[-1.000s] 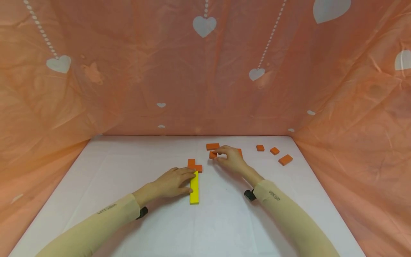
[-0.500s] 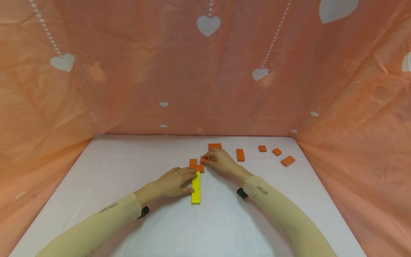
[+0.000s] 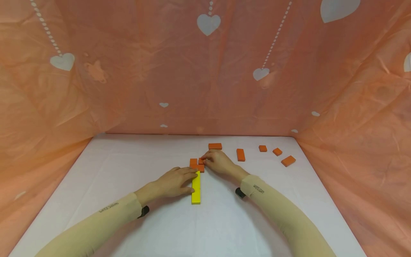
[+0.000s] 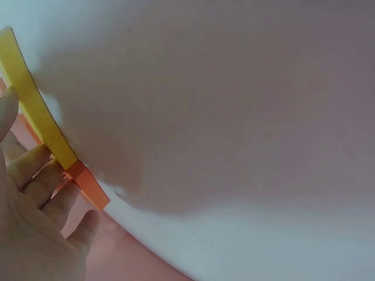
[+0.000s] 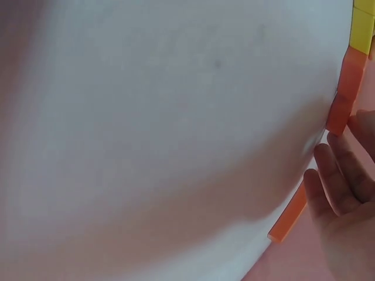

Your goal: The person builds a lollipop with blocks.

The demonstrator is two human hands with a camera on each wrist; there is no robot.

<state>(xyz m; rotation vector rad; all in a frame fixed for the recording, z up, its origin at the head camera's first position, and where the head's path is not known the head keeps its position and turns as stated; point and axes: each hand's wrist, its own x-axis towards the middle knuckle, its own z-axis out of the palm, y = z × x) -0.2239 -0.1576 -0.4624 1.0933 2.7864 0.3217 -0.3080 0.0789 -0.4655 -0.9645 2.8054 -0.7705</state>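
On the white tabletop, my left hand (image 3: 174,182) rests against a long yellow block (image 3: 196,192), thumb on its left edge and fingertips at its far end. In the left wrist view a seam crosses the yellow strip (image 4: 34,105) near that end, and the fingers look relaxed. Beyond it lies an orange block (image 3: 201,168), partly under the fingertips, with a second orange block (image 3: 193,161) behind its left part. My right hand (image 3: 219,162) pinches a small orange block (image 3: 200,160) beside that second one. From the right wrist view, the pinched block (image 5: 338,115) meets the orange one below.
Behind the right hand lies an orange rectangular block (image 3: 215,146). Farther right are another orange rectangle (image 3: 240,155), two small orange blocks (image 3: 263,148) and a tilted orange rectangle (image 3: 288,161). A pink cloth with hearts (image 3: 205,89) encloses the table's back and sides.
My right hand has carried the small orange block left and toward me, up to the orange blocks by the yellow one. The left hand has stayed in place; the view shifted slightly.
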